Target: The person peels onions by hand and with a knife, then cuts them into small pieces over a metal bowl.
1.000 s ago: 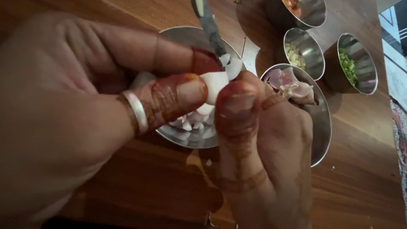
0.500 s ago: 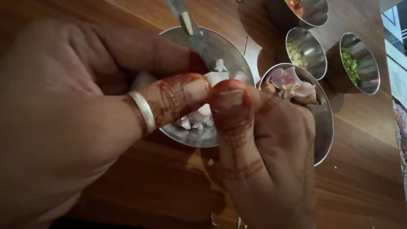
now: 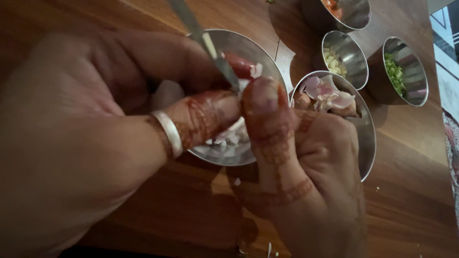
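**Knife at work over the steel bowl**

Down on the wooden desk [image 3: 181,210], the left hand [image 3: 81,134] is curled tight, pinching a white onion piece [image 3: 245,86] above the big steel bowl [image 3: 258,52] of chopped onion. The right hand [image 3: 306,167] is clenched round a knife [image 3: 205,43], thumb pressed to the piece. Beside them: a bowl of peels [image 3: 366,143], then three smaller bowls [image 3: 354,57].

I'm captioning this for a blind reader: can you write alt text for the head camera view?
Two hands cut a piece of onion over a steel bowl of chopped onion: the left hand holds the piece, the right hand works a knife. Four more steel bowls stand on the wooden table.
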